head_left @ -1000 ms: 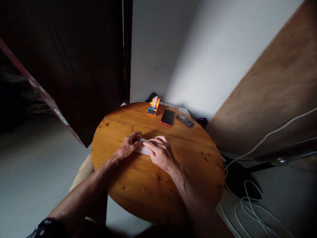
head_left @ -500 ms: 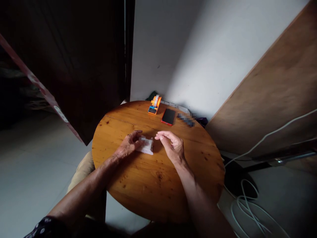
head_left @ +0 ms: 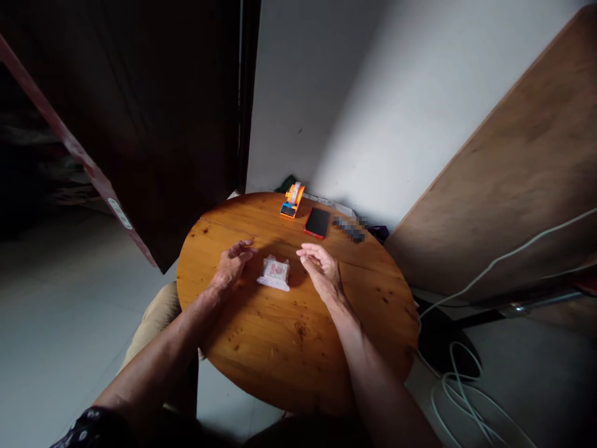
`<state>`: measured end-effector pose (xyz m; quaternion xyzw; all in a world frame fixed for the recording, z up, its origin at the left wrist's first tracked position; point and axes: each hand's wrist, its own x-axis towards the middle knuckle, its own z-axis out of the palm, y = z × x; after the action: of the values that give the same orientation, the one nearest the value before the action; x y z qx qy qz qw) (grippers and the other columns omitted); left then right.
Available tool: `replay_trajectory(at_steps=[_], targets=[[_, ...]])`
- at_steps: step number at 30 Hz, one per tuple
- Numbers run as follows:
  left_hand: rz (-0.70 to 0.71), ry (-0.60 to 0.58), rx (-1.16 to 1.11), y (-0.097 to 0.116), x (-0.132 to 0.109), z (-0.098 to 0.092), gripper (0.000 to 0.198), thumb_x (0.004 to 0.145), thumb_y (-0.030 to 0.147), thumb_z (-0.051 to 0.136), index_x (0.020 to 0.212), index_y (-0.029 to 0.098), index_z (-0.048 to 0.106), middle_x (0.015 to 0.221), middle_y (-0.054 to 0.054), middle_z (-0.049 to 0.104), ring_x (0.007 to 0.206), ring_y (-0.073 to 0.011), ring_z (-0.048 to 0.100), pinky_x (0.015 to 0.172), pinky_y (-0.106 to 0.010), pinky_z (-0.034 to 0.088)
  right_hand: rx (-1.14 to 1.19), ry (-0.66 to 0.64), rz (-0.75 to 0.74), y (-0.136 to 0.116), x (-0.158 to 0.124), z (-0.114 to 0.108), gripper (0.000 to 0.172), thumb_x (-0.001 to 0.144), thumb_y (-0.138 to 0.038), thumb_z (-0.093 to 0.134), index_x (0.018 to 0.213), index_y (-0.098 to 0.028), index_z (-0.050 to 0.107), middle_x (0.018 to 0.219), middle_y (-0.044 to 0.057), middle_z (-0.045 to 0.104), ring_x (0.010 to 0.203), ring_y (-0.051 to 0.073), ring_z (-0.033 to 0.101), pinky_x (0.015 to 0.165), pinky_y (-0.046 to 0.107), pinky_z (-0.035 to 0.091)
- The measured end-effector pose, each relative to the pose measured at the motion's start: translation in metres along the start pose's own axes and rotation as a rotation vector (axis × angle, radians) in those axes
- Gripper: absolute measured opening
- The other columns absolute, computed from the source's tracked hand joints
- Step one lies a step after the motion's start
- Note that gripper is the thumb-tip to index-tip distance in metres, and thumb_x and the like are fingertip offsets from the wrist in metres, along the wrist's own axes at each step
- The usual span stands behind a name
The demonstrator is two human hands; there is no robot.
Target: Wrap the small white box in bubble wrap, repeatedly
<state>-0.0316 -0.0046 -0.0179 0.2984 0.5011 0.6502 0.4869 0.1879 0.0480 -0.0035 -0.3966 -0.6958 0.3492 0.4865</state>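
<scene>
Between my hands, a small white packet in clear plastic wrap (head_left: 274, 274) lies flat on the round wooden table (head_left: 270, 336). Reddish print shows on its top, and a paler flap of wrap runs along its near edge. My left hand (head_left: 233, 262) hovers to the packet's left, apart from it, fingers loosely bent and nothing in them. To the right of the packet is my right hand (head_left: 323, 269), also apart from it, its fingers curved toward the packet and holding nothing I can see.
Toward the table's back stand an orange tape dispenser (head_left: 292, 200), a red-edged phone (head_left: 317, 223) and a blurred dark object (head_left: 349, 229). Behind them rises a white wall (head_left: 308, 93). White cable (head_left: 459, 386) lies coiled on the floor at right.
My left hand has let go of the packet and drawn back to the left, so the packet's printed top shows. My right hand stays in nearly the same place. The view shifts slightly.
</scene>
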Motion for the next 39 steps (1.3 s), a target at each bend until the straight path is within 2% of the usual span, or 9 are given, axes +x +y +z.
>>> replay_trajectory(at_steps=[6, 12, 16, 20, 24, 28, 33, 39], targets=[[-0.006, 0.009, -0.005, -0.001, 0.002, 0.000, 0.045, 0.056, 0.037, 0.076, 0.094, 0.017, 0.061, 0.082, -0.003, 0.069, 0.078, -0.0170, 0.064, 0.065, -0.025, 0.042, 0.022, -0.072, 0.063, 0.009, 0.002, -0.002, 0.034, 0.078, -0.035, 0.065, 0.109, -0.021, 0.065, 0.103, 0.009, 0.075, 0.094, 0.022, 0.070, 0.081, 0.036, 0.055], [0.015, -0.021, 0.025, -0.003, 0.000, 0.001, 0.045, 0.055, 0.038, 0.081, 0.090, 0.016, 0.065, 0.078, -0.002, 0.068, 0.071, -0.0142, 0.060, 0.063, -0.024, 0.041, -0.016, -0.299, 0.017, 0.002, -0.001, -0.003, 0.053, 0.077, -0.037, 0.070, 0.128, -0.026, 0.059, 0.129, 0.010, 0.067, 0.120, 0.027, 0.061, 0.097, 0.046, 0.047], [0.028, -0.039, 0.047, -0.004, -0.001, 0.002, 0.039, 0.057, 0.033, 0.081, 0.089, 0.015, 0.066, 0.082, -0.003, 0.070, 0.072, -0.0140, 0.061, 0.066, -0.025, 0.045, -0.015, -0.383, -0.013, 0.002, -0.003, 0.000, 0.061, 0.074, -0.037, 0.074, 0.131, -0.027, 0.057, 0.136, 0.010, 0.062, 0.125, 0.028, 0.057, 0.102, 0.049, 0.044], [0.048, -0.055, 0.075, -0.004, -0.004, 0.003, 0.037, 0.060, 0.031, 0.078, 0.091, 0.015, 0.067, 0.085, -0.004, 0.070, 0.072, -0.0135, 0.061, 0.069, -0.026, 0.046, -0.006, -0.295, 0.034, 0.009, -0.001, 0.001, 0.055, 0.077, -0.042, 0.071, 0.129, -0.026, 0.058, 0.131, 0.012, 0.065, 0.121, 0.028, 0.061, 0.099, 0.048, 0.048], [0.064, -0.089, 0.119, -0.001, -0.008, 0.006, 0.035, 0.060, 0.033, 0.077, 0.088, 0.014, 0.068, 0.074, -0.002, 0.068, 0.064, -0.0123, 0.058, 0.063, -0.025, 0.045, 0.041, -0.163, 0.130, 0.016, 0.001, 0.001, 0.047, 0.077, -0.043, 0.071, 0.119, -0.023, 0.063, 0.122, 0.013, 0.070, 0.113, 0.026, 0.066, 0.094, 0.045, 0.052], [0.078, -0.126, 0.178, -0.001, -0.011, 0.009, 0.028, 0.061, 0.033, 0.076, 0.079, 0.014, 0.068, 0.063, 0.000, 0.064, 0.056, -0.0114, 0.054, 0.056, -0.023, 0.043, 0.074, -0.098, 0.169, 0.020, 0.002, 0.000, 0.039, 0.075, -0.043, 0.071, 0.107, -0.021, 0.067, 0.110, 0.012, 0.075, 0.104, 0.025, 0.070, 0.092, 0.042, 0.053], [0.120, -0.160, 0.303, -0.005, -0.014, 0.010, 0.025, 0.064, 0.034, 0.075, 0.079, 0.014, 0.069, 0.064, 0.000, 0.063, 0.059, -0.0119, 0.054, 0.055, -0.022, 0.041, 0.016, -0.063, 0.235, 0.024, 0.001, 0.000, 0.041, 0.076, -0.050, 0.067, 0.105, -0.021, 0.067, 0.106, 0.010, 0.075, 0.098, 0.025, 0.070, 0.083, 0.039, 0.056], [0.191, -0.214, 0.500, -0.012, -0.014, 0.009, 0.036, 0.069, 0.042, 0.074, 0.090, 0.013, 0.069, 0.062, 0.003, 0.054, 0.058, -0.0105, 0.046, 0.053, -0.022, 0.034, -0.052, -0.087, 0.279, 0.029, 0.011, 0.008, 0.037, 0.077, -0.046, 0.064, 0.106, -0.022, 0.066, 0.098, 0.006, 0.074, 0.095, 0.023, 0.069, 0.090, 0.039, 0.051]])
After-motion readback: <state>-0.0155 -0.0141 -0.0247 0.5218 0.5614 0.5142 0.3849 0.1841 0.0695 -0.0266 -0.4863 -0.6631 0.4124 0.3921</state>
